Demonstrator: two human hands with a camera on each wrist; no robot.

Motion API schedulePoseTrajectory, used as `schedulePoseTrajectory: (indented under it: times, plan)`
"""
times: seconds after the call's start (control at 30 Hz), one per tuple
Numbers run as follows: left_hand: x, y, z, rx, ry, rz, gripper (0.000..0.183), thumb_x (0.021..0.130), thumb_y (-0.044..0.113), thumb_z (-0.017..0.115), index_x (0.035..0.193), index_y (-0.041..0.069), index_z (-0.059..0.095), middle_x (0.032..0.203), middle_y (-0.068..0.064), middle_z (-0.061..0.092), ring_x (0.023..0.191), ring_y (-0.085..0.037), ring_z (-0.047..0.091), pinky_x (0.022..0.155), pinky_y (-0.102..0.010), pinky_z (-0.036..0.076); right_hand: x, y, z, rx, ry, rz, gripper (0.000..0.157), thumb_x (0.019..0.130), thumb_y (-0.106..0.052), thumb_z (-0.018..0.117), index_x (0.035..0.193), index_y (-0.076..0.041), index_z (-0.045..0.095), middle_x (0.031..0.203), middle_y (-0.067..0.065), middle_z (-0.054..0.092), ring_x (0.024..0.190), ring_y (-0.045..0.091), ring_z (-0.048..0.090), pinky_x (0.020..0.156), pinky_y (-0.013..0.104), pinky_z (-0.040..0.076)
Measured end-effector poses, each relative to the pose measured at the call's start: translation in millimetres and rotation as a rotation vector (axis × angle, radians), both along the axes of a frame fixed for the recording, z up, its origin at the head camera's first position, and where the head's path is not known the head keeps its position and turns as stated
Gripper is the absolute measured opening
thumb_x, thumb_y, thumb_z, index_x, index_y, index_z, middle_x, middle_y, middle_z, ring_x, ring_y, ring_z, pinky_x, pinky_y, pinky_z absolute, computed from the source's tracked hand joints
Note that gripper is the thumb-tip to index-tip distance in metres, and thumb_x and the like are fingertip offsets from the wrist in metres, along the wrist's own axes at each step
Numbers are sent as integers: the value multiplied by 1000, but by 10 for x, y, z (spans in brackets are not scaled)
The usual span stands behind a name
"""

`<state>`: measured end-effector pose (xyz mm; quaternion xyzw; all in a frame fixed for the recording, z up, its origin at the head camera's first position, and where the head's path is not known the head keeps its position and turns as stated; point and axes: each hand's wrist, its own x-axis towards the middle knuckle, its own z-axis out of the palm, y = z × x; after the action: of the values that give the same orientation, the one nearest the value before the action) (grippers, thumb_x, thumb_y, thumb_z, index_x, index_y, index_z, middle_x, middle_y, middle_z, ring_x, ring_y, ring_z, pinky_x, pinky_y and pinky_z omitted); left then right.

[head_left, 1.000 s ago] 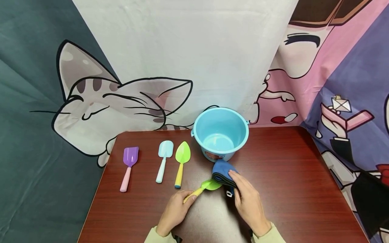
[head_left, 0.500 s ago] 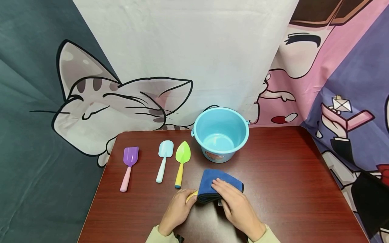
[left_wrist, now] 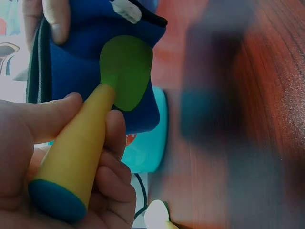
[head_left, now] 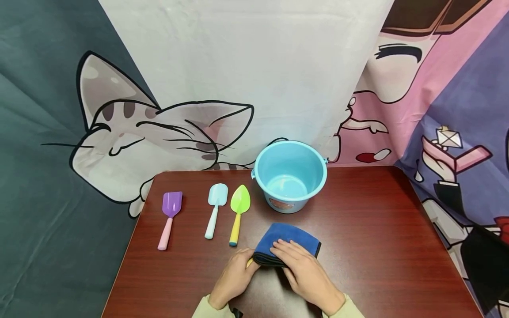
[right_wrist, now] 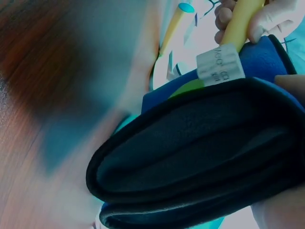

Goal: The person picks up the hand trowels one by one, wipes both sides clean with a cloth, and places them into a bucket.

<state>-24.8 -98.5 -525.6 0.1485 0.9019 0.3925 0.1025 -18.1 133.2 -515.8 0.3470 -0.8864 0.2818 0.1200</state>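
Observation:
My left hand (head_left: 233,276) grips the yellow, blue-ended handle of a green-bladed garden trowel (left_wrist: 78,148) above the table. My right hand (head_left: 304,274) holds a folded blue cloth (head_left: 288,236) with black edging, fingers spread along its top and thumb underneath. The cloth lies over the trowel's blade, hiding it in the head view. From below, in the left wrist view, the green blade (left_wrist: 128,71) shows against the blue fabric. A white printed tag (right_wrist: 219,66) sticks out from the cloth in the right wrist view.
A light blue bucket (head_left: 292,160) stands at the table's back edge. Left of it lie a second green trowel (head_left: 240,201), a pale blue shovel (head_left: 217,195) and a purple shovel (head_left: 172,204) with pink handle. The brown table (head_left: 377,243) meets a printed curtain (head_left: 254,57).
My right hand has brought the cloth left and nearer, from the blade's tip over the whole blade towards the handle. My left hand stays almost in place with the trowel.

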Motion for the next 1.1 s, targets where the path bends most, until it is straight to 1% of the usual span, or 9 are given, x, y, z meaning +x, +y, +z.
schedulePoseTrajectory:
  times: [0.13, 0.2, 0.3, 0.43, 0.53, 0.7, 0.93, 1.1]
  plan:
    - [1, -11, 13, 30, -19, -19, 26, 102, 36, 57, 109, 16, 72, 104, 5, 68, 98, -14, 63, 83, -38, 51, -12, -2, -13, 35, -20, -18, 52, 83, -3, 75, 132, -12, 65, 137, 6, 62, 130, 24, 55, 107, 47, 42]
    - [-3, -14, 21, 42, -29, -26, 20, 102, 33, 58, 105, 18, 71, 99, 8, 66, 93, -10, 61, 79, -34, 50, -25, 4, -24, 47, -32, -42, 51, 81, -3, 76, 131, -11, 67, 137, 6, 62, 130, 24, 55, 107, 48, 41]
    - [-1, -11, 28, 48, -30, -37, 17, 102, 31, 59, 102, 18, 70, 96, 10, 63, 90, -8, 58, 76, -32, 48, -45, 23, -38, 60, -49, -76, 52, 80, -2, 77, 130, -10, 67, 137, 6, 62, 131, 24, 55, 108, 47, 41]
    - [12, -7, 33, 45, -14, -41, 25, 102, 32, 58, 111, 14, 72, 104, 6, 67, 99, -12, 61, 84, -37, 50, -72, 65, -68, 65, -67, -112, 54, 78, 0, 78, 130, -10, 67, 137, 7, 63, 130, 24, 56, 107, 47, 41]
    - [23, -14, 41, 54, -4, -47, 29, 103, 33, 57, 116, 12, 72, 108, 2, 68, 102, -15, 62, 86, -39, 51, -104, 113, -96, 59, -68, -144, 54, 78, 3, 77, 130, -8, 67, 134, 7, 64, 127, 25, 58, 105, 48, 43]
    - [27, -32, 47, 82, 3, -45, 30, 103, 35, 56, 117, 13, 72, 108, 3, 68, 100, -13, 61, 84, -37, 50, -164, 211, -120, 35, -44, -193, 50, 80, 9, 75, 127, -4, 67, 129, 10, 67, 120, 28, 62, 102, 49, 46]
    - [36, -64, 45, 112, 40, -31, 27, 103, 32, 58, 116, 13, 72, 107, 5, 67, 97, -9, 60, 83, -34, 50, -215, 312, -137, 4, -6, -199, 49, 80, 10, 73, 128, -2, 67, 129, 11, 67, 118, 31, 63, 98, 49, 49]
    - [39, -96, 66, 127, 25, -11, 30, 102, 35, 58, 116, 14, 72, 106, 7, 67, 96, -8, 59, 84, -33, 50, -242, 382, -150, -38, 13, -220, 48, 79, 13, 72, 125, -1, 68, 127, 12, 67, 118, 32, 63, 97, 48, 49]
